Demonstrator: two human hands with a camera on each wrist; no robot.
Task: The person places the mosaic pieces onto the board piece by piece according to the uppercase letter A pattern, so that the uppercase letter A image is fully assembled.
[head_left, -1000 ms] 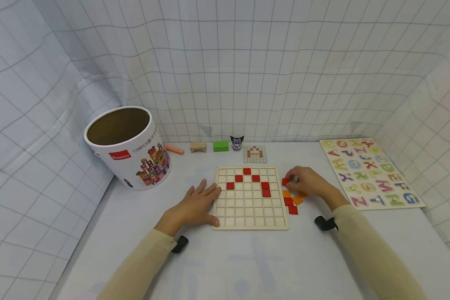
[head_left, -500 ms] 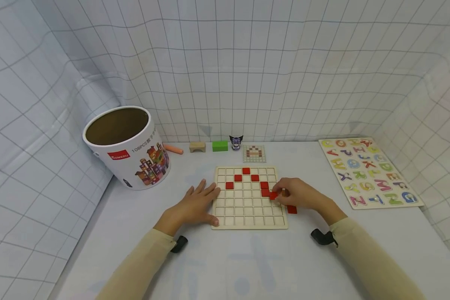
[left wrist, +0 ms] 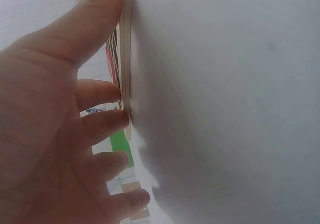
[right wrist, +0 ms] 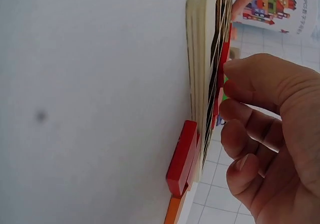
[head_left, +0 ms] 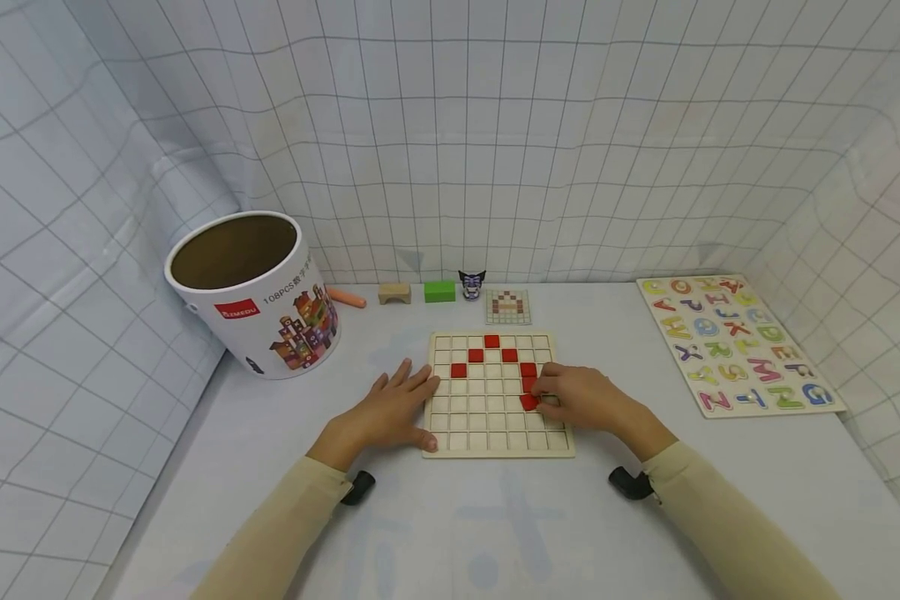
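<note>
In the head view, a pale wooden grid board (head_left: 487, 425) lies on the table, with several red square tiles (head_left: 492, 341) set in its cells. My left hand (head_left: 390, 412) rests spread along the board's left side, fingertips and thumb touching its edge. Over the right part of the board, my right hand (head_left: 588, 402) pinches a red tile (head_left: 528, 402), which sits slightly tilted just below two red ones in a column. Beside the board in the right wrist view lie a loose red tile (right wrist: 182, 156) and an orange tile (right wrist: 173, 210); the right hand hides them in the head view.
Behind the board lies a small pattern card (head_left: 507, 307), beside a purple-black figurine (head_left: 472, 285), a green block (head_left: 440, 292), a wooden arch block (head_left: 394, 293) and an orange stick (head_left: 347, 297). A white bucket (head_left: 270, 308) stands left; an alphabet puzzle board (head_left: 735, 346) lies right.
My right hand has moved left from the loose tiles beside the board, carrying a red tile onto the grid below the right-hand red column. The left hand has stayed in place.
</note>
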